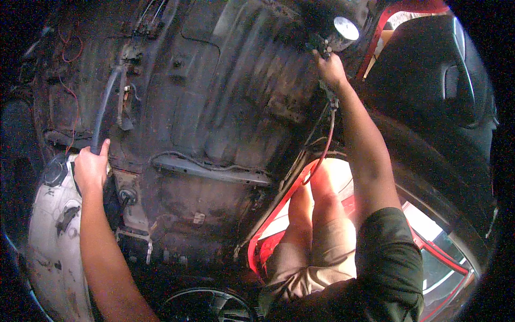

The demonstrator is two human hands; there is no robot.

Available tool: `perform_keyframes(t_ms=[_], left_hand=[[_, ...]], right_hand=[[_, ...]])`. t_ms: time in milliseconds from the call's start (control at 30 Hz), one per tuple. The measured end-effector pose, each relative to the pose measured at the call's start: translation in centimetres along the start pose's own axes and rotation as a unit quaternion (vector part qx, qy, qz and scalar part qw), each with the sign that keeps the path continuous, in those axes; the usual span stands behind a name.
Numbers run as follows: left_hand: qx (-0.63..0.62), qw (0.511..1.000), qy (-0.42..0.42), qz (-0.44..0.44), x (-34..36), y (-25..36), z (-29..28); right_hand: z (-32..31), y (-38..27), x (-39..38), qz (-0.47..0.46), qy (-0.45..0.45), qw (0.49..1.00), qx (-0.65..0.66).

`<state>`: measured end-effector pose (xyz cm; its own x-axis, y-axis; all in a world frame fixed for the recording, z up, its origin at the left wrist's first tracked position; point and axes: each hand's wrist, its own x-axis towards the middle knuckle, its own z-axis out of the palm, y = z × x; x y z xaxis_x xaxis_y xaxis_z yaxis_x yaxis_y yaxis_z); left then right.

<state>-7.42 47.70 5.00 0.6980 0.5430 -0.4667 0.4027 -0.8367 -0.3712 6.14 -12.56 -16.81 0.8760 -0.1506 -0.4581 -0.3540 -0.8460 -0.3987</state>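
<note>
Gun and tube over a bare car floor

My right hand (330, 67) is up at the far right corner of the stripped floor pan (198, 107), fingers curled around a hose-fed gun (317, 44); I cannot tell whether its trigger is squeezed. The gun's round, bright-topped cup (346, 28) sits close to the red door frame (373, 45), so there is little room on that side. Toward the middle, the ribbed metal lies wide open.

From the gun's lower end, a red hose (328, 140) drops beside my forearm and bends over the red sill (279, 196), near my legs.

My left hand (91, 167) grasps the near end of a curved grey tube (105, 102), thumb pointing up along it. That hand is just beside the scuffed pale panel (53, 231), which bounds me on the left. The steering wheel (194, 292) rims the lower edge, well apart from both hands.
</note>
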Motion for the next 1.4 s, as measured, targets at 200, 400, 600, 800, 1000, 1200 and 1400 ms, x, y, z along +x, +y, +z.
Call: perform_keyframes(t_ms=[200, 400, 600, 800, 1000, 1200, 1400], left_hand=[[-0.012, 1.000, 0.001, 0.011, 0.1, -0.2, 0.1], [-0.024, 0.999, 0.020, 0.011, -0.4, -0.3, 0.1], [-0.012, 0.999, 0.025, 0.024, -0.1, -0.5, 0.1], [-0.017, 1.000, 0.002, -0.003, 0.3, -0.7, 0.4], [-0.017, 0.999, -0.049, -0.017, -0.2, -0.7, 0.0], [-0.020, 0.999, -0.036, -0.018, -0.2, -1.4, 0.7], [-0.002, 1.000, 0.003, 0.009, 0.2, -0.8, 0.8]], right_hand=[[-1.6, -4.9, 1.2, -0.024, -0.084, 0.958, 0.275], [-2.5, -5.5, 2.4, -0.050, -0.051, 0.990, 0.118], [-3.2, 1.9, 1.9, 0.021, 0.016, 0.990, -0.139], [-2.9, 8.2, -1.6, 0.072, 0.038, 0.991, -0.105], [-0.4, 7.7, -9.3, 0.101, 0.009, 0.993, -0.057], [2.1, 3.9, -21.1, 0.101, -0.048, 0.992, -0.061], [7.8, -1.5, -24.5, 0.127, -0.051, 0.988, -0.069]])
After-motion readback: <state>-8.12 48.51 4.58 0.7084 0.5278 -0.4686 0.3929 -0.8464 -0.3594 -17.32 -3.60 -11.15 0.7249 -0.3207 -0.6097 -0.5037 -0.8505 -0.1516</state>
